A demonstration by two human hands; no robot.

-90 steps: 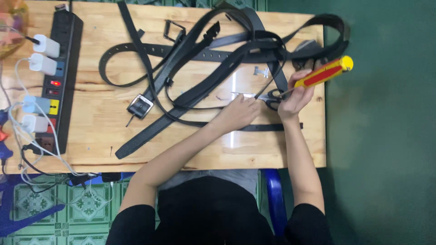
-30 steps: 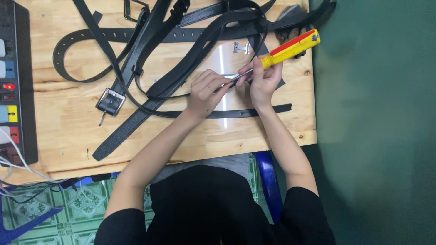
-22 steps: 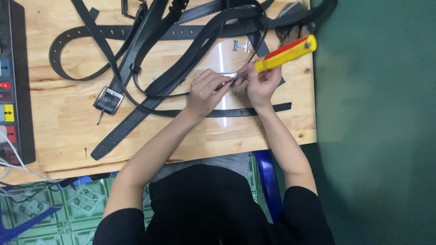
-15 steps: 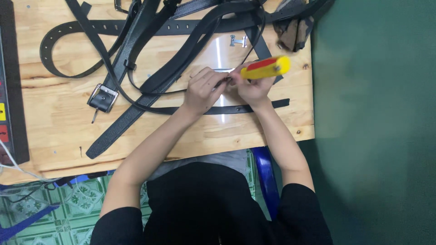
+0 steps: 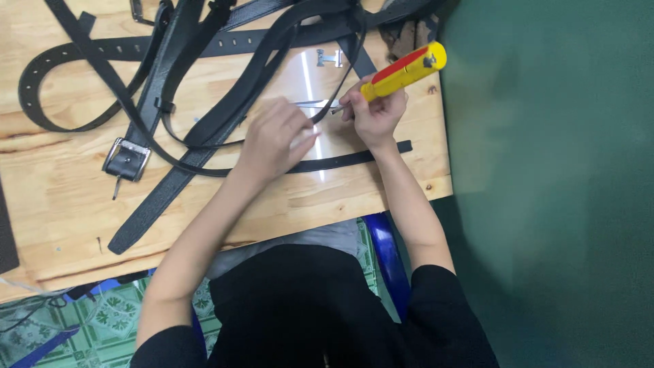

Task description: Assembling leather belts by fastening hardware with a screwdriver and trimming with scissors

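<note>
My right hand (image 5: 373, 116) grips a screwdriver with a yellow and red handle (image 5: 403, 69), its tip pointing left and down at a small metal part on the wooden table (image 5: 61, 204). My left hand (image 5: 274, 138) rests just left of that tip, fingers curled over a thin black belt (image 5: 347, 160); what the fingers pinch is hidden. Several black leather belts (image 5: 225, 102) lie tangled across the table. One has a silver buckle (image 5: 126, 160) at the left. A small silver clasp (image 5: 329, 58) lies above the hands.
The table's right edge ends at a dark green floor (image 5: 545, 184). A blue stool edge (image 5: 385, 252) shows under the table. Patterned green tiles (image 5: 102, 320) are at the lower left. A dark object (image 5: 7, 232) sits at the left edge.
The view has drifted right, so the power strip has left the frame. My right hand tilted the screwdriver handle up again. Both hands stay at the same spot on the belt.
</note>
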